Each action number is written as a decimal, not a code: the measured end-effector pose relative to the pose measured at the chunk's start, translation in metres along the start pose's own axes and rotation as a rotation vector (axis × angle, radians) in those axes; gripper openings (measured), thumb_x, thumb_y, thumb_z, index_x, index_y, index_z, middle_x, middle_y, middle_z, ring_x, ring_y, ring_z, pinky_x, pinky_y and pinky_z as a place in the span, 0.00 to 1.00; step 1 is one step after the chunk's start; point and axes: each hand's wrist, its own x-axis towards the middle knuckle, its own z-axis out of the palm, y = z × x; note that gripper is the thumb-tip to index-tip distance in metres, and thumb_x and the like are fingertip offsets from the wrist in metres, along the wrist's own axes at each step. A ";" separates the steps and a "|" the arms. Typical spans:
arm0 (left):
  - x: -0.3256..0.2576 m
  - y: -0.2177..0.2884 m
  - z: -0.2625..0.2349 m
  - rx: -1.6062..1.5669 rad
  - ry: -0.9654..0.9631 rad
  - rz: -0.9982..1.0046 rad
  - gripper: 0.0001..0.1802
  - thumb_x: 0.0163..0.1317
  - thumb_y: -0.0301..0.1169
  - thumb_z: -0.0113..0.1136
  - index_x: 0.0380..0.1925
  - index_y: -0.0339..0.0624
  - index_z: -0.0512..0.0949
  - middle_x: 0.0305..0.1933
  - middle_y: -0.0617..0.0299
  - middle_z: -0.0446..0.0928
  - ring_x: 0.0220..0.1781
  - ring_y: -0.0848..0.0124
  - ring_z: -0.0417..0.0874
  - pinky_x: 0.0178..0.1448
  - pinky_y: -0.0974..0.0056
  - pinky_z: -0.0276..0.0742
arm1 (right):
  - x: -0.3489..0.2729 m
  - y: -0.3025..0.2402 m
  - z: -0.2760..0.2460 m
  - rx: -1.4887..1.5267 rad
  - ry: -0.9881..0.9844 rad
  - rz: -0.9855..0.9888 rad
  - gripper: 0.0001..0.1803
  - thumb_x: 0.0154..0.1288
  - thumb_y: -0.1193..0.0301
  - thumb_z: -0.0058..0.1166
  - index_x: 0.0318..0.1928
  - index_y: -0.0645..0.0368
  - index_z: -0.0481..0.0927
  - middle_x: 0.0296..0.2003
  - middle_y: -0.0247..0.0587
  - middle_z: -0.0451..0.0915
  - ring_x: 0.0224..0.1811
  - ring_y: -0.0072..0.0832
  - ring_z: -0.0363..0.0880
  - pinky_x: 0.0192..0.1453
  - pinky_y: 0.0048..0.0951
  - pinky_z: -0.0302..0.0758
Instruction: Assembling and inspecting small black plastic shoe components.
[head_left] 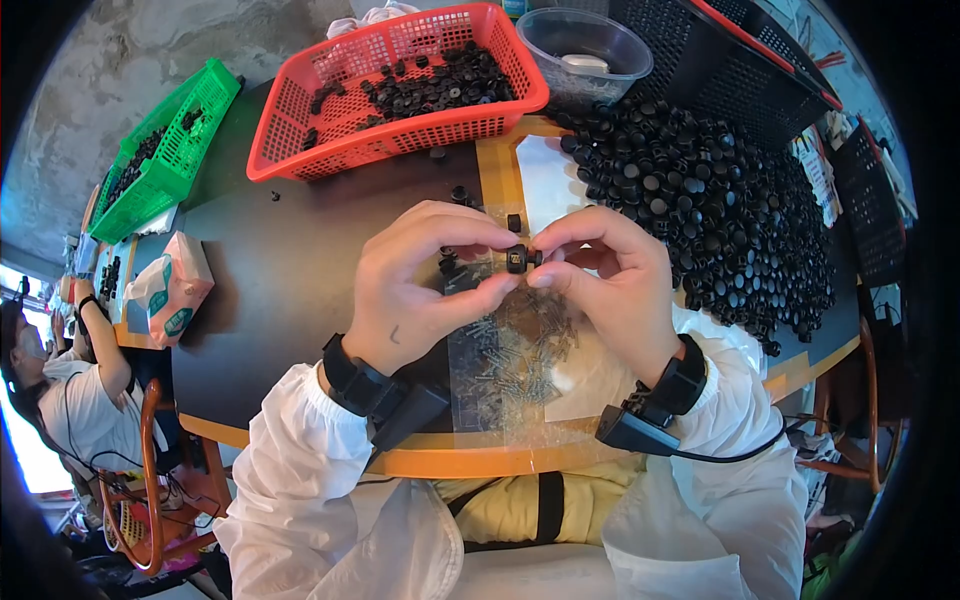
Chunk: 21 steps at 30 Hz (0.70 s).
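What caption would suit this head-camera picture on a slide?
Left hand and right hand pinch a small black part together above scattered screws, beside a heap of black caps.

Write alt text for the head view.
Both hands, left hand and right hand, pinch a small black cap over a dark table, above scattered screws. Beside them: black caps pile and red basket.
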 end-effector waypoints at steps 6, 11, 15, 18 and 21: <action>-0.002 0.000 0.002 -0.075 -0.011 -0.027 0.19 0.48 0.18 0.73 0.41 0.32 0.80 0.45 0.50 0.79 0.45 0.66 0.80 0.49 0.64 0.77 | -0.001 -0.002 0.000 -0.011 0.031 -0.073 0.11 0.54 0.80 0.69 0.40 0.62 0.85 0.40 0.37 0.84 0.40 0.21 0.83 0.44 0.23 0.80; -0.003 0.000 0.002 -0.087 -0.005 -0.045 0.18 0.48 0.18 0.72 0.41 0.31 0.79 0.45 0.50 0.79 0.45 0.66 0.80 0.49 0.64 0.77 | -0.001 -0.003 -0.001 -0.047 0.018 -0.142 0.12 0.54 0.81 0.68 0.41 0.62 0.87 0.41 0.37 0.83 0.41 0.21 0.82 0.44 0.21 0.80; -0.002 -0.004 0.007 -0.078 0.096 -0.002 0.18 0.47 0.20 0.74 0.41 0.37 0.83 0.42 0.58 0.82 0.38 0.72 0.79 0.42 0.69 0.77 | -0.002 -0.002 0.000 -0.005 0.012 -0.128 0.13 0.55 0.82 0.67 0.43 0.61 0.87 0.43 0.38 0.83 0.42 0.21 0.82 0.45 0.20 0.79; -0.001 -0.003 0.009 -0.094 0.112 -0.008 0.18 0.47 0.20 0.74 0.41 0.37 0.83 0.42 0.57 0.82 0.38 0.72 0.79 0.42 0.69 0.77 | -0.004 -0.004 0.001 -0.042 0.022 -0.121 0.14 0.58 0.82 0.65 0.46 0.60 0.87 0.45 0.39 0.83 0.44 0.22 0.82 0.47 0.20 0.79; -0.003 -0.005 0.008 -0.077 0.113 -0.005 0.18 0.47 0.20 0.74 0.41 0.37 0.83 0.42 0.57 0.82 0.38 0.72 0.79 0.42 0.69 0.77 | -0.005 -0.006 0.002 0.079 0.015 -0.034 0.14 0.60 0.81 0.64 0.47 0.60 0.87 0.46 0.39 0.83 0.46 0.22 0.81 0.50 0.20 0.79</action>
